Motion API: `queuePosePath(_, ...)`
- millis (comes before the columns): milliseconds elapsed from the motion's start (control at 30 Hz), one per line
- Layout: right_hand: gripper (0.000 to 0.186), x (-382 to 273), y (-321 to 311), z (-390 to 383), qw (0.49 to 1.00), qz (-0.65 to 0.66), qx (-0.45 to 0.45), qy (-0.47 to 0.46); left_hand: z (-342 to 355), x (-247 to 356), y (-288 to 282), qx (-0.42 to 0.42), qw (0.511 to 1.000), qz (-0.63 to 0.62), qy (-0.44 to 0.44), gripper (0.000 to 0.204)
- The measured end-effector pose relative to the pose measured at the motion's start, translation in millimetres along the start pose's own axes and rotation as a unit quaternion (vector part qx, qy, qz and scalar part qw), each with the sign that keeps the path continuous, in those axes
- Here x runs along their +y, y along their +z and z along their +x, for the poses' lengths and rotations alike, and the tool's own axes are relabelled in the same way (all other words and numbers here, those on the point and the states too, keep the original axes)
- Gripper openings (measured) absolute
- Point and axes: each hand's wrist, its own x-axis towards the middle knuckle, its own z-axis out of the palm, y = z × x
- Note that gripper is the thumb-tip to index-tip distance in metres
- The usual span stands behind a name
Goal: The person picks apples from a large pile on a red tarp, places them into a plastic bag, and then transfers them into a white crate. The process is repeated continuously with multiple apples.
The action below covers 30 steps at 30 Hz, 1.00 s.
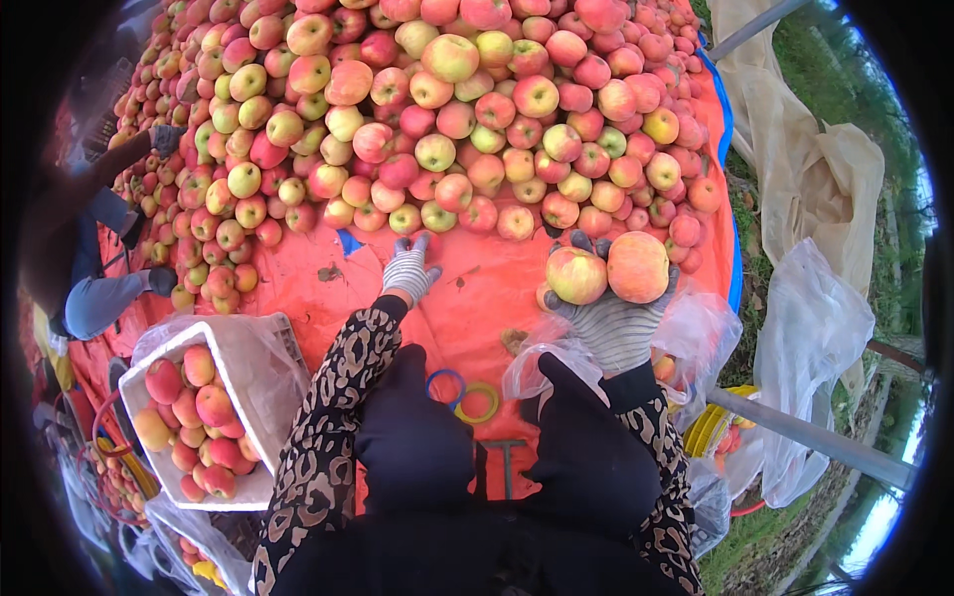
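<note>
My left hand [408, 271], in a grey striped glove, reaches over the red tarp [338, 283] to the near edge of a large apple heap [397, 129]. Its fingers are apart, and something reddish shows by the fingertips. Two apples lie in my right hand [618, 333], which wears a matching glove: a yellow-red apple [576, 275] on the left and a larger pink-red apple [637, 267] on the right. The fingers behind them are partly hidden. Clear plastic [542, 363] lies against this hand's wrist.
A white foam box [260, 487] of red apples stands at my left. Blue [445, 375] and yellow rings [494, 402] lie between my legs. Bagged apples and a metal pole [815, 437] are at the right. Another person [94, 288] works at the far left.
</note>
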Motion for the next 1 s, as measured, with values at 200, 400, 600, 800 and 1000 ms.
queuePosePath(200, 0.081, -9, 3, 1, 0.999, -0.042, 0.017, -0.02, 27, 16, 15, -0.024, 0.998, 0.02, -0.063, 0.074)
queuePosePath(400, 0.091, -8, -12, -3, 0.999, 0.004, 0.004, -0.047, -3, 12, -19, -0.314, 0.589, -0.729, -0.15, 0.061)
queuePosePath(600, 0.091, -10, -21, -36, 0.992, 0.048, -0.03, -0.112, -99, 142, -135, -0.243, 0.817, -0.416, 0.316, 0.074)
queuePosePath(800, 0.089, -14, -31, -87, 0.978, 0.114, 0.028, -0.175, -155, 252, -140, -0.082, 0.809, 0.013, 0.582, 0.072)
queuePosePath(1000, 0.078, -29, -38, -138, 0.952, 0.191, 0.057, -0.233, -191, 298, -115, -0.095, 0.78, -0.055, 0.616, 0.063)
